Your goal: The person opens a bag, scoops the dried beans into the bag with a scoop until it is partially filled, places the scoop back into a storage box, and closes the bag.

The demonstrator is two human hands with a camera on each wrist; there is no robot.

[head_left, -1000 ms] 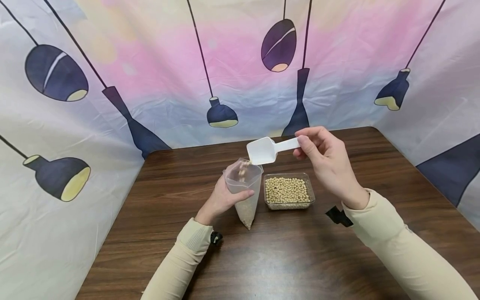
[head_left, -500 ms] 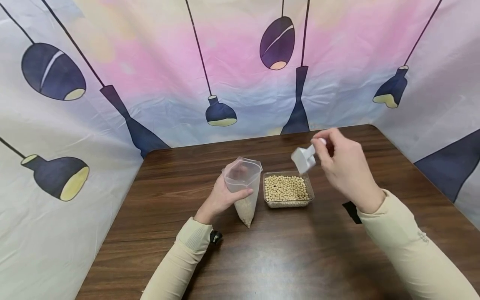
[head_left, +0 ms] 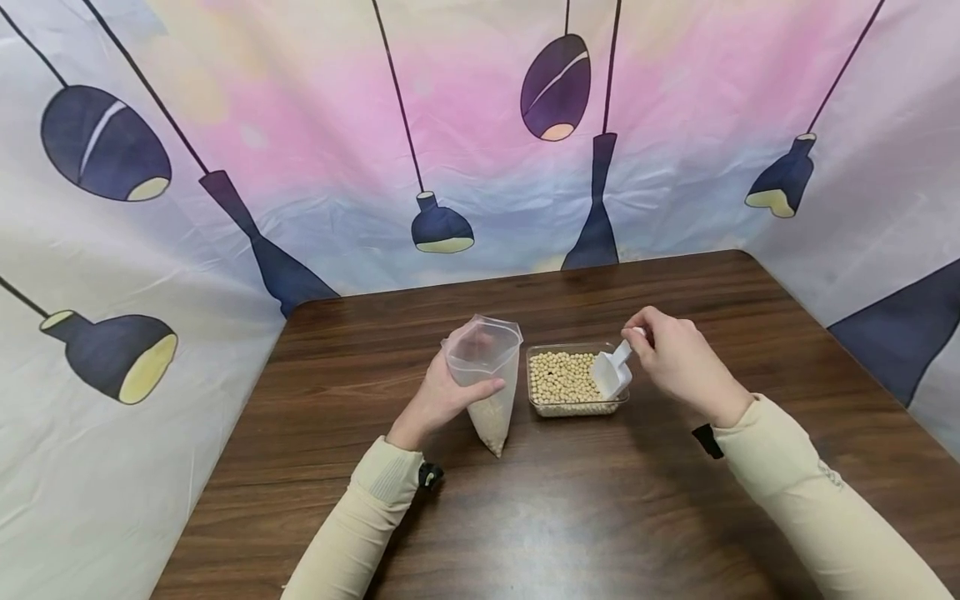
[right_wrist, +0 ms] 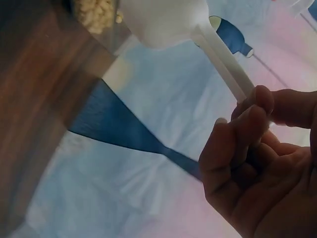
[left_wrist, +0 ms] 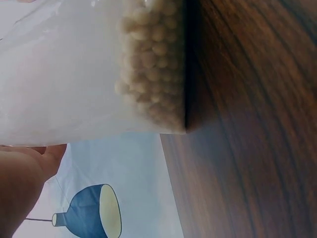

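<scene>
A white plastic scoop (head_left: 612, 377) is slanting over the right end of a clear rectangular tray (head_left: 573, 404) of pale round beans (head_left: 561, 377).
The right hand (head_left: 681, 362) is pinching its handle between the fingers; to the left, the left hand (head_left: 435, 402) is gripping an upright, translucent plastic bag (head_left: 501, 364), partly filled. Scooping seems the step in hand; the next move is probably calling for digging the scoop's edge under the beans.
</scene>
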